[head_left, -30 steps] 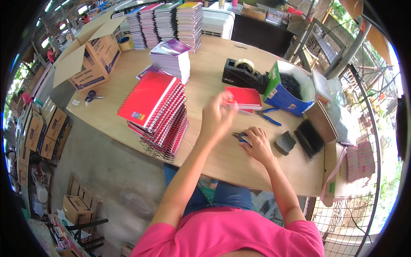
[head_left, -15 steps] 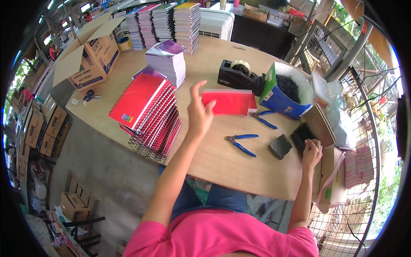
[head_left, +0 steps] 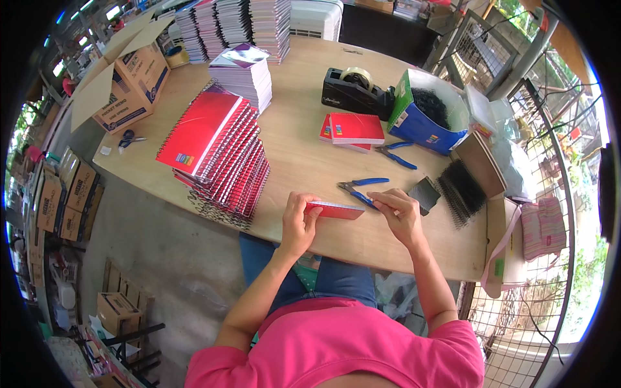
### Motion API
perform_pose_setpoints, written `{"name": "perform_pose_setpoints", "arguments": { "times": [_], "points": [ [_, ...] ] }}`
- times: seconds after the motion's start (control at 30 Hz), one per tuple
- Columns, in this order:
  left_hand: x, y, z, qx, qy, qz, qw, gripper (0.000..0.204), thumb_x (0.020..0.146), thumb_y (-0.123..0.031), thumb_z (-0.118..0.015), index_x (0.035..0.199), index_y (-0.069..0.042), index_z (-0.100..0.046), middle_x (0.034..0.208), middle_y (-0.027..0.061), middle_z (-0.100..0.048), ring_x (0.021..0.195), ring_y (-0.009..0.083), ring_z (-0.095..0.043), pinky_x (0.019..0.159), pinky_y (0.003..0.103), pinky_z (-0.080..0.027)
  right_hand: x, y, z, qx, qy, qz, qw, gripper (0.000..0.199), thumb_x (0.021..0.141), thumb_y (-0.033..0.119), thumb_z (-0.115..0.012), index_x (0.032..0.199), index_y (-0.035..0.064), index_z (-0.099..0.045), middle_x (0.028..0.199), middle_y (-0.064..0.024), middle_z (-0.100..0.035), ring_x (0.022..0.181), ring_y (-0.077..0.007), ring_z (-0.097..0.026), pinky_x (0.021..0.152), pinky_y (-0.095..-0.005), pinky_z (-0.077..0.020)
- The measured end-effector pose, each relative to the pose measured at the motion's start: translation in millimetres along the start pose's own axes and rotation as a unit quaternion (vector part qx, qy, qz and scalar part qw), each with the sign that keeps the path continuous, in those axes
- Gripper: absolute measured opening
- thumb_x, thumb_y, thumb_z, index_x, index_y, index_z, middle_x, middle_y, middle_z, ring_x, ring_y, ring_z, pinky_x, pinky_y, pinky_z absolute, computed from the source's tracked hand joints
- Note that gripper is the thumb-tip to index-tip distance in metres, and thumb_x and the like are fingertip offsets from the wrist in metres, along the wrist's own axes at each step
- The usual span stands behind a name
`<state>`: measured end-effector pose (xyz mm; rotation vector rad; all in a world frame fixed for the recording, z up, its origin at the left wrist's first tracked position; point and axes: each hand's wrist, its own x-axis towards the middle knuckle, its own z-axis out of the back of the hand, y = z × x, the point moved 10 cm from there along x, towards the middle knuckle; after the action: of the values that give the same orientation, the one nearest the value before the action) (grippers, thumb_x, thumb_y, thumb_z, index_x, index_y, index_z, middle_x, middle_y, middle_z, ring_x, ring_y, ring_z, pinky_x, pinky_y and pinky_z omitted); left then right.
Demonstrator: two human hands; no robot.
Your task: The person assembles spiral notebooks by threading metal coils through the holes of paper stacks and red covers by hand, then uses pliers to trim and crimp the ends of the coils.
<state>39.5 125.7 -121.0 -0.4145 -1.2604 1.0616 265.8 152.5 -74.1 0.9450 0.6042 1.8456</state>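
From afar I had the left hand (head_left: 299,223) pinching the small, red-covered paper notebook (head_left: 339,211) by its left end above the tan wooden table (head_left: 297,132), judging it light, flexible and best held edgewise, while the right hand (head_left: 401,216) curled nearby, its fingers drawn close, on what, if anything, I couldn't tell.

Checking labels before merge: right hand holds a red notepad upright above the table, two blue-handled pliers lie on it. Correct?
Wrong hand: the head view shows the left hand holding the red notepad; the two blue-handled pliers do lie on the table.
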Motion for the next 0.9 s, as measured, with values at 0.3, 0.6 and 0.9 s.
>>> {"name": "perform_pose_setpoints", "arguments": {
  "times": [0.3, 0.6, 0.9],
  "points": [
    [2.1, 6.4, -1.9, -0.015, -0.001, 0.006, 1.000, 0.015, 0.096, -0.013, -0.066, 0.104, -0.003, -0.058, 0.096, 0.0137, -0.060, 0.089, 0.0327, -0.059, 0.076, 0.041, -0.049, 5.2, 6.4, -2.4, -0.021, -0.006, 0.047, 0.999, 0.028, 0.080, -0.005, -0.073, 0.105, 0.0072, -0.077, 0.094, -0.0088, -0.072, 0.086, -0.0261, -0.063, 0.077, -0.0370, -0.0523],
    [7.0, 4.8, -1.1, -0.012, -0.002, 0.013, 1.000, 0.015, 0.094, -0.010, -0.067, 0.105, -0.003, -0.059, 0.096, 0.0133, -0.060, 0.088, 0.0315, -0.059, 0.076, 0.041, -0.049, 1.5, -4.7, -15.6, 0.100, 0.068, 0.059, 0.991, 0.021, 0.080, -0.007, -0.074, 0.099, 0.0010, -0.073, 0.095, -0.0105, -0.072, 0.087, -0.0199, -0.066, 0.078, -0.0321, -0.0536],
    [4.3, 5.1, -0.1, -0.011, 0.001, 0.011, 1.000, 0.014, 0.094, -0.010, -0.067, 0.103, -0.003, -0.058, 0.094, 0.0132, -0.059, 0.087, 0.0325, -0.058, 0.075, 0.041, -0.048, 2.0, 16.5, -23.2, -0.005, 0.097, 0.027, 0.995, 0.019, 0.086, 0.011, -0.075, 0.101, 0.0026, -0.069, 0.093, -0.0134, -0.065, 0.082, -0.0299, -0.063, 0.068, -0.0377, -0.0534]
  ]
}}
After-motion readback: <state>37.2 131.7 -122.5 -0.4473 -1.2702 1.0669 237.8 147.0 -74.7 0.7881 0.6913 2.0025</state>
